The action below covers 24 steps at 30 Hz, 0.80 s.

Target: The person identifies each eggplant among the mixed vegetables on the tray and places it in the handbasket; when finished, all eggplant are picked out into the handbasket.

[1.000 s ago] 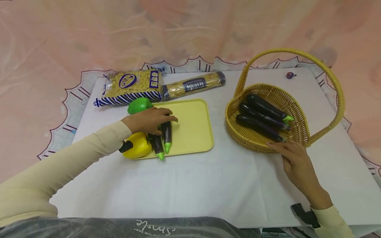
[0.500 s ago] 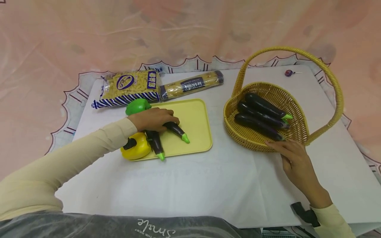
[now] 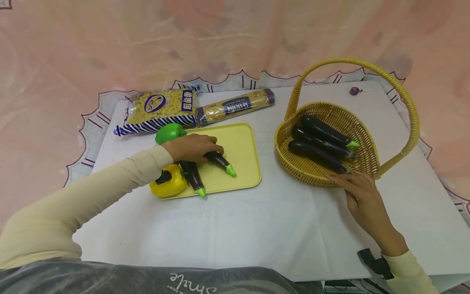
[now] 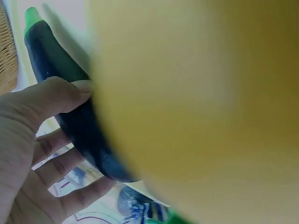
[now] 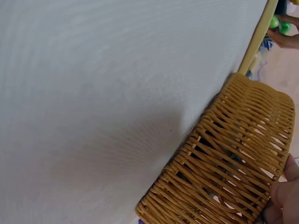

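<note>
Over the yellow tray point(image 3: 238, 163), my left hand point(image 3: 192, 148) holds an eggplant point(image 3: 222, 163) with a green stem, its end pointing right and toward me. In the left wrist view the thumb presses one side of this eggplant point(image 4: 51, 53), with fingers behind it. Left of it on the tray lies another eggplant point(image 3: 192, 177), partly under the hand. A yellow bell pepper point(image 3: 172, 185) and a green bell pepper point(image 3: 169, 132) flank my wrist. My right hand point(image 3: 367, 204) grips the near rim of the wicker basket point(image 3: 301, 173), in which three eggplants point(image 3: 323, 141) lie side by side.
Behind the tray lie a bag of pasta point(image 3: 163, 107) and a long pack of spaghetti point(image 3: 235, 107). The basket's tall handle point(image 3: 411, 110) arches over its right side. A lollipop point(image 3: 354, 90) lies at the back right of the white table point(image 3: 257, 228).
My left hand has taken hold of the right-hand eggplant on the tray and turned its stem end to the right. The right hand stays at the basket rim.
</note>
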### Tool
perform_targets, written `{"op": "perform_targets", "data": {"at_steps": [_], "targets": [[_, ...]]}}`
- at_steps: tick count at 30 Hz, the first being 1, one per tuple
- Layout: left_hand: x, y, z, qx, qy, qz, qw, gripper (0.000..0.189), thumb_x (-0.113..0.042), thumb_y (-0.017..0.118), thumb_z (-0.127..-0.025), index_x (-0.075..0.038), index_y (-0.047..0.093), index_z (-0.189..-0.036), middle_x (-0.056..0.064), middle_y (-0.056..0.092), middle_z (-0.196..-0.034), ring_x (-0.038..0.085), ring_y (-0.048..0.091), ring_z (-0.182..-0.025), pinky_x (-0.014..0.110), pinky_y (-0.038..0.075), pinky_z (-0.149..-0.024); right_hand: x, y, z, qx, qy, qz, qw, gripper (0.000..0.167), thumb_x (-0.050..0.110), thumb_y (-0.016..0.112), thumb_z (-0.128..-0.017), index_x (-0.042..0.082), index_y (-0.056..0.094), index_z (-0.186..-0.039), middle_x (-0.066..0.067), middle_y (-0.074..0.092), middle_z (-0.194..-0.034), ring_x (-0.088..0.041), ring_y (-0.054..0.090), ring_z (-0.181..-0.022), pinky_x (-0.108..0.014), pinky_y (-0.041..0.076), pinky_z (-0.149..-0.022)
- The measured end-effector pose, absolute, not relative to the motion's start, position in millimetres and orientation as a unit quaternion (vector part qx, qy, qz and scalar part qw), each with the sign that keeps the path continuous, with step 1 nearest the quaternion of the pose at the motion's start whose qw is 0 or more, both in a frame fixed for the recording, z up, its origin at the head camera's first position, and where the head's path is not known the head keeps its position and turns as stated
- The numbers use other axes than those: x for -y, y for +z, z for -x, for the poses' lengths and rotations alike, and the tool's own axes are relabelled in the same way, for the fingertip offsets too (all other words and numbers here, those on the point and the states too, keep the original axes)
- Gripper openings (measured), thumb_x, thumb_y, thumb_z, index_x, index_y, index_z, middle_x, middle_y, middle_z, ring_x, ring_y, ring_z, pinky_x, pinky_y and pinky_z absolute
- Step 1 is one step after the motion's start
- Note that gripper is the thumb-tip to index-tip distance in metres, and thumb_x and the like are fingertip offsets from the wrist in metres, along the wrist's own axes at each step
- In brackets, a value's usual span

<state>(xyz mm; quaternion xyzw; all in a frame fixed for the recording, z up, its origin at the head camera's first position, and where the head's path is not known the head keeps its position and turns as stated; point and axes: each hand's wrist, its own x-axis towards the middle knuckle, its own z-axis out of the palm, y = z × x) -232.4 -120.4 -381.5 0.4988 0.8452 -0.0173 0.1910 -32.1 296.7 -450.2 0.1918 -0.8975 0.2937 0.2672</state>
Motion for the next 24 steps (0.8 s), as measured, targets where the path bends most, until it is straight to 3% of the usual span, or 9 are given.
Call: {"op": "perform_targets", "data": {"at_steps": [7,24], "targets": [[103.0,-371.7,234.3,-0.841,0.008,-0.523,0.14,0.042,-0.016,0.074,-0.088,-0.018,0.059,-0.128,0.009,0.06,-0.109,0.021,0.057,-0.086,0.037,0.054,-0.077,-297.1,-449.2,31.8,0.899,0.29,-0.191,0.266,0.062,-0.033,0.061,-0.07,0.009,0.073,-0.115,-0.015,0.07,-0.098,-0.033,0.059,-0.095,-0.027,0.032,-0.099],[61.3,-351.7,237.0,-0.836,0.01,-0.534,0.123,0.044,-0.022,0.065,-0.094,-0.014,0.048,-0.133,0.011,0.057,-0.112,0.024,0.055,-0.085,0.039,0.051,-0.078,-297.7,-451.7,31.7,0.895,0.297,-0.199,0.267,0.062,-0.034,0.062,-0.069,0.007,0.073,-0.115,-0.015,0.07,-0.1,-0.033,0.058,-0.096,-0.026,0.032,-0.099]]}}
